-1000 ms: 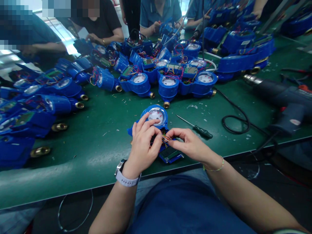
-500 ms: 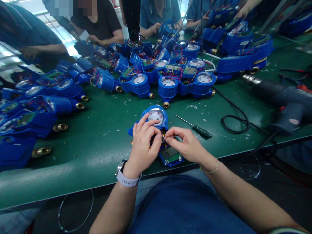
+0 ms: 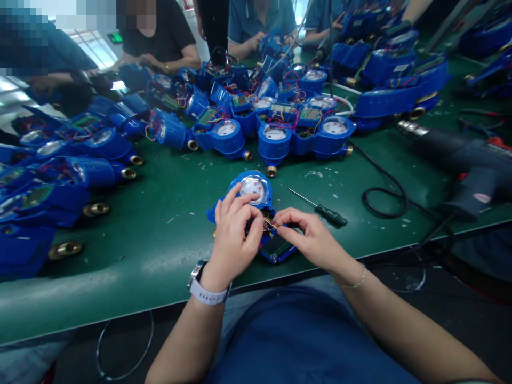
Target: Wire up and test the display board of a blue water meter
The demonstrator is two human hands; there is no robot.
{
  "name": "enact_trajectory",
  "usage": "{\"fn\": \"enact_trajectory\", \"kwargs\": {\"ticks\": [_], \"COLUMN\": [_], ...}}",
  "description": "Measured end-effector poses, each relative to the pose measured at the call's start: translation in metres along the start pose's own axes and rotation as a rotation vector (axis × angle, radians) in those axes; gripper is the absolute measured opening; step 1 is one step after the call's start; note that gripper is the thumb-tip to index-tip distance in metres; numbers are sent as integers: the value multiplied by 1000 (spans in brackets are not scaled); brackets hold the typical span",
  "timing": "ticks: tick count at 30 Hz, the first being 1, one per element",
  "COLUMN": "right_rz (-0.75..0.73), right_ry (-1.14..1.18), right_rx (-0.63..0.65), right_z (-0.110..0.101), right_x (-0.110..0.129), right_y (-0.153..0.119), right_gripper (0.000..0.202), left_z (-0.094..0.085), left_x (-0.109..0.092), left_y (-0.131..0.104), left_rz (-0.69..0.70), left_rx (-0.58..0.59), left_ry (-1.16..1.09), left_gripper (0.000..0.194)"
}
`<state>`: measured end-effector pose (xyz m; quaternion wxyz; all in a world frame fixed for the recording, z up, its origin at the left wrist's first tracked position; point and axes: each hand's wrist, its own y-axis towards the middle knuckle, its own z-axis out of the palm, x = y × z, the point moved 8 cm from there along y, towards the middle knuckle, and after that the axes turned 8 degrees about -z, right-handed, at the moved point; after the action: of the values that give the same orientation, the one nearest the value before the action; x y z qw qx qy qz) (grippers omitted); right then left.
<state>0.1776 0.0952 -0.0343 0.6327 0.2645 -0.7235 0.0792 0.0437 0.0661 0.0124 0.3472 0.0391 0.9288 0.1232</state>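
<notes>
A blue water meter (image 3: 252, 180) with a round dial lies before me at the table's near edge. Thin coloured wires (image 3: 270, 223) come out between its dial and its display part (image 3: 276, 246). My left hand (image 3: 238, 229) rests over the meter's left side, with some fingers on the dial and the thumb and forefinger pinched at the wires. From the right, my right hand (image 3: 304, 232) pinches the other end of the wires between thumb and forefinger. The fingertips hide the exact spot where the wires are gripped.
A green-handled screwdriver (image 3: 331, 214) lies right of the meter. Further right is a heat gun (image 3: 460, 165) with a coiled black cable (image 3: 386, 202). Several blue meters (image 3: 274, 138) crowd the back and left of the green table (image 3: 160, 245). Co-workers sit across it.
My right hand has moved slightly right and away from my left, so more wire shows between them. The meter's display part has tilted and looks darker; its digits no longer show.
</notes>
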Motion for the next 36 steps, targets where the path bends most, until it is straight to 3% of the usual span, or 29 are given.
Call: {"fn": "enact_trajectory", "kwargs": {"ticks": [8, 15, 22, 27, 36], "right_rz": [133, 211, 128, 55, 80], "right_ry": [127, 178, 93, -12, -33], "right_rx": [21, 42, 49, 111, 199], "right_z": [5, 10, 6, 7, 10], "right_x": [-3, -7, 0, 9, 14], "right_y": [2, 2, 6, 11, 17], "right_gripper": [20, 22, 18, 15, 15], "left_z": [4, 5, 4, 5, -2], "left_x": [-10, -10, -10, -9, 2], "left_y": [0, 1, 1, 0, -1], "left_rz": [35, 42, 44, 57, 26], "left_rx": [126, 125, 134, 212, 204], "left_ry": [123, 94, 75, 75, -59], "left_gripper": [2, 5, 6, 9, 16]}}
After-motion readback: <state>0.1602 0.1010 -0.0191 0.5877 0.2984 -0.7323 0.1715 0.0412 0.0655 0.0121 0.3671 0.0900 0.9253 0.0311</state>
